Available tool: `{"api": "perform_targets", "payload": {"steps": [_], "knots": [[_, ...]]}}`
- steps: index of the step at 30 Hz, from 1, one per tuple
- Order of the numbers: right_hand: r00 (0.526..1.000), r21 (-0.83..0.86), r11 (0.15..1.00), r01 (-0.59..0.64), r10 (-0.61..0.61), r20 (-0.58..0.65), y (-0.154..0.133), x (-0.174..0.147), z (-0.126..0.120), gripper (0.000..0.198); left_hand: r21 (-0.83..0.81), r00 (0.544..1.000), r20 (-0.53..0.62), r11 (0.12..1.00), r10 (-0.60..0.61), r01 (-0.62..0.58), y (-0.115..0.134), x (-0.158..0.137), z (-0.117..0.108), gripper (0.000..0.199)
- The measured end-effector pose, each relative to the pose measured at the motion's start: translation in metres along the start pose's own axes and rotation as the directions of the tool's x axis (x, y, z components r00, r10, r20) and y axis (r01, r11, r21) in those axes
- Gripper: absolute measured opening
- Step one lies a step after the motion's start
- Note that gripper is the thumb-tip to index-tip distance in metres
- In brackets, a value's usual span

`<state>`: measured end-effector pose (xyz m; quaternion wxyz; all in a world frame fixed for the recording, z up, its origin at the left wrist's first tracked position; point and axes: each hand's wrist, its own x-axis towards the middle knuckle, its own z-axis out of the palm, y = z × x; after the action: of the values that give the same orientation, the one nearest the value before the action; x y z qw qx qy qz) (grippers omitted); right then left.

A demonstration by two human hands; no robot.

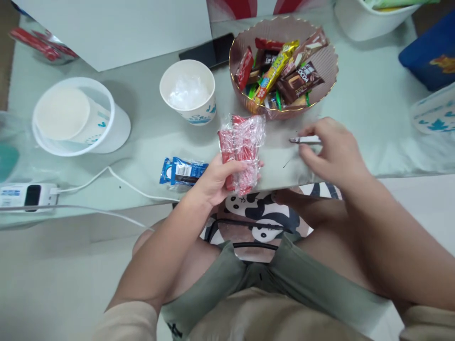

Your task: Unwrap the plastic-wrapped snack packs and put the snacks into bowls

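My left hand (pixel 217 182) is closed around a bundle of red-wrapped snack bars (pixel 245 151) bound in clear plastic film, held over the table's front edge. To the right, my right hand (pixel 330 149) is low over the tabletop. Its thumb and forefinger close on a slim silver-white tool (pixel 304 140) with a dark tip pointing left; its exact kind is unclear and its rear end is hidden by the hand. Blue snack packets (pixel 183 170) lie beside my left hand. Beyond the bundle stands a paper cup (pixel 199 115) with crumpled clear film inside.
A pink gold-rimmed bowl (pixel 329 71) holds assorted wrapped snacks. A black phone (pixel 222 49) lies behind the cup. At left stand a white tub (pixel 119 125) with a paper cup inside, and a power strip (pixel 44 196) with a white cable. Other containers (pixel 369 21) line the right.
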<state>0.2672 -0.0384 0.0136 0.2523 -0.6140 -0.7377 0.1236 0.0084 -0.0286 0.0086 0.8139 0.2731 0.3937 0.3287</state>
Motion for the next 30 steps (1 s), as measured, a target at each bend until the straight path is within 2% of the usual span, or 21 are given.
{"api": "perform_targets", "payload": {"steps": [2,4,8,10,12,16,19,22,24,26,30], "knots": [[0.999,-0.178,0.984,-0.026,0.031,0.028,0.026,-0.006,-0.008,0.027,-0.003,0.996,-0.076,0.999,0.045,-0.046,-0.001,0.004,-0.002,0.048],[0.994,-0.298,0.952,-0.069,0.092,0.064,0.047,-0.012,-0.012,0.032,0.005,0.986,-0.129,0.995,0.104,-0.104,-0.001,0.009,-0.003,0.050],[0.971,-0.395,0.902,-0.176,0.226,0.084,0.063,-0.020,-0.020,0.019,0.064,0.969,-0.153,0.980,0.194,-0.187,-0.006,0.017,-0.004,0.067],[0.967,-0.339,0.927,-0.163,0.218,0.133,0.056,-0.022,-0.025,0.012,0.093,0.950,-0.166,0.964,0.263,-0.251,-0.010,0.020,-0.004,0.082],[0.958,-0.171,0.973,-0.156,0.191,0.215,0.039,-0.022,-0.029,0.012,0.102,0.931,-0.172,0.946,0.320,-0.307,-0.013,0.023,-0.004,0.092],[0.953,0.212,0.955,-0.206,0.146,0.266,-0.014,-0.018,-0.020,0.019,0.103,0.933,-0.185,0.950,0.310,-0.295,-0.017,0.026,-0.004,0.086],[0.957,0.341,0.925,-0.165,0.067,0.281,-0.048,-0.008,-0.005,0.023,0.085,0.929,-0.186,0.947,0.321,-0.310,-0.020,0.028,-0.005,0.079],[0.968,0.374,0.915,-0.153,0.062,0.244,-0.065,0.005,0.007,0.027,0.076,0.924,-0.159,0.937,0.349,-0.341,-0.023,0.031,-0.006,0.080],[0.961,0.345,0.926,-0.155,0.061,0.269,-0.068,0.012,0.010,0.033,0.081,0.921,-0.152,0.933,0.359,-0.350,-0.024,0.032,-0.008,0.081],[0.933,0.298,0.938,-0.178,0.065,0.353,-0.067,0.016,0.010,0.041,0.083,0.919,-0.160,0.933,0.360,-0.351,-0.025,0.032,-0.009,0.081],[0.842,0.207,0.942,-0.265,0.122,0.526,-0.058,0.011,0.000,0.047,0.066,0.928,-0.152,0.940,0.340,-0.334,-0.025,0.030,-0.010,0.079]]}}
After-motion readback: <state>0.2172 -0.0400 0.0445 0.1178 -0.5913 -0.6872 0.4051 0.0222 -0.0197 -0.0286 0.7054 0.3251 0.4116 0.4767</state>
